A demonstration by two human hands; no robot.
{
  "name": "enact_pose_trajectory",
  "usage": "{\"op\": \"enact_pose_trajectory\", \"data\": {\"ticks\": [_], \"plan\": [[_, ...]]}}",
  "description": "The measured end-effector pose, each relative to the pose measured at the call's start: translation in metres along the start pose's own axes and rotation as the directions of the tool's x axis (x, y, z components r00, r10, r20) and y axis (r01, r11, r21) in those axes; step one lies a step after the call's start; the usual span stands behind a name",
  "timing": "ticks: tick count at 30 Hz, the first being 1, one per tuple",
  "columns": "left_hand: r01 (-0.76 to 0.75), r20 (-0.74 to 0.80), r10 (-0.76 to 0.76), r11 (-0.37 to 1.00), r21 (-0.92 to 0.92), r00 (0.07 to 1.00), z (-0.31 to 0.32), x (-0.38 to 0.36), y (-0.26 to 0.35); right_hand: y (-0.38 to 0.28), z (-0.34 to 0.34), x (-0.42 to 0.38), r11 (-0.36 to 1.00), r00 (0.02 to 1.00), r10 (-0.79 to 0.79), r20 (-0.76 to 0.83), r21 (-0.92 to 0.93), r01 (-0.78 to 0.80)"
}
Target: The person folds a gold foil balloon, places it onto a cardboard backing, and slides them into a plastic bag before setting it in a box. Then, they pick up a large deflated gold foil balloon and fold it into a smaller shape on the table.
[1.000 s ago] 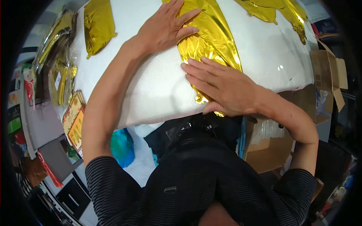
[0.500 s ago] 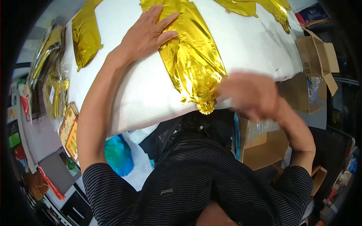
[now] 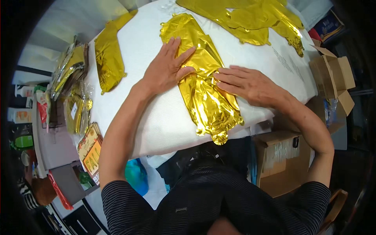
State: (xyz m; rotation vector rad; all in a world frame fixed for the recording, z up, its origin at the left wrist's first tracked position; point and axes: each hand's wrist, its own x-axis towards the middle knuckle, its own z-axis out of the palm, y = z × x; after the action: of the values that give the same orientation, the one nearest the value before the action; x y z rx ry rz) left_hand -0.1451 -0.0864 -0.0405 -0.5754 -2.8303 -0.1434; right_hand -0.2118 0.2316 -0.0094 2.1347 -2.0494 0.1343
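A shiny gold foil balloon, flat and creased, lies lengthwise on the white padded surface. Its crinkled lower end with a round tab reaches the near edge. My left hand rests on its left side, fingers spread and pressed down. From the right, my right hand lies flat across the balloon's right edge, fingers stretched out. Neither hand grips anything. Another gold foil piece lies to the left, and a larger gold foil piece is at the top right.
Packets of gold foil and a printed card sit along the left edge. Open cardboard boxes stand at right and below the near edge. A blue-green bag is by my left side.
My right hand, blurred near the balloon's lower end before, has moved up and now lies flat on its right edge. My left hand stays on the foil. The view has shifted.
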Motion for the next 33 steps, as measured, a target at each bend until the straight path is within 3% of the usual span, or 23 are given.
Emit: {"op": "enact_pose_trajectory", "data": {"ticks": [6,16,19,21,22,24,33], "plan": [[0.013,0.028,-0.013,1.000,0.015,1.000,-0.002,0.000,0.003,-0.002,0.004,-0.001,0.984,0.997,0.077,0.009,0.161,-0.077],[0.025,0.036,-0.024,1.000,-0.017,0.999,-0.003,-0.002,0.004,0.007,-0.014,-0.011,0.993,0.992,0.001,-0.126,0.121,0.014],[0.024,0.042,-0.024,1.000,0.009,0.999,-0.003,-0.001,0.004,0.012,-0.009,0.000,0.997,0.993,0.039,-0.115,0.069,-0.031],[0.022,0.043,-0.023,1.000,0.016,0.999,-0.004,-0.001,0.005,0.013,-0.009,0.020,0.967,0.965,0.191,-0.178,0.201,-0.154],[0.018,0.043,-0.018,1.000,0.018,0.999,-0.004,0.000,0.005,0.016,-0.007,0.028,0.967,0.964,0.194,-0.180,0.199,-0.158],[0.012,0.023,-0.012,1.000,-0.004,1.000,-0.006,0.000,0.006,0.024,0.001,0.042,0.945,0.955,0.281,-0.098,0.201,-0.257],[0.033,-0.016,-0.034,0.999,-0.041,0.999,-0.007,-0.003,0.009,0.038,0.030,0.055,0.946,0.962,0.268,0.053,0.174,-0.274]]}}
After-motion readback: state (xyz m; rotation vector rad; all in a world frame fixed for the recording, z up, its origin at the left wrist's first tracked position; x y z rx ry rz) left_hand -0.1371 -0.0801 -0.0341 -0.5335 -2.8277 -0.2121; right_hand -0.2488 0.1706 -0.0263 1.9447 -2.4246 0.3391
